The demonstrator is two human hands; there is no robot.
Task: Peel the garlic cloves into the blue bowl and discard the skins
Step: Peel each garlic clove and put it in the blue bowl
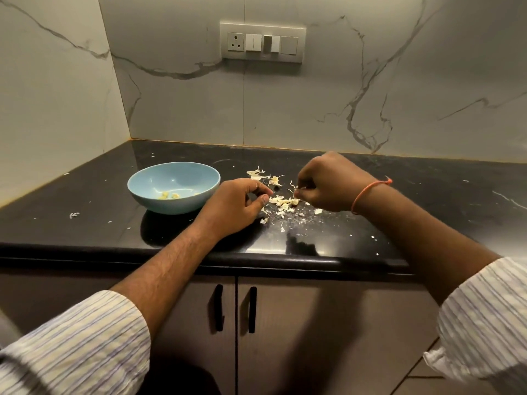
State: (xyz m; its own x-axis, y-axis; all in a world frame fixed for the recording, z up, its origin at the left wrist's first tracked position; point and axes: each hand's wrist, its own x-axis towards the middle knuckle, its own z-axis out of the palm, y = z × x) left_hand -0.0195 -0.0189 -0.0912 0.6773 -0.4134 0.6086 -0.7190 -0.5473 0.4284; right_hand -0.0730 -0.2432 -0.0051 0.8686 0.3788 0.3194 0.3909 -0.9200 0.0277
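Beside the blue bowl [174, 187], right hand [328, 183] pinches garlic skin [293, 186]; left hand [236, 206] curled, empty.

No text, label, brand, number or sign can be read anywhere in view. The switch plate [262, 42] on the wall bears no legible marking; its socket and rocker switches are plain. The bowl [174, 187] is plain blue, with no print on its wall or rim. The counter [85, 201] carries only veining and pale specks, no lettering. The cabinet doors [285, 323] below it are unmarked, and the striped sleeves [85, 337] show no tag or logo.
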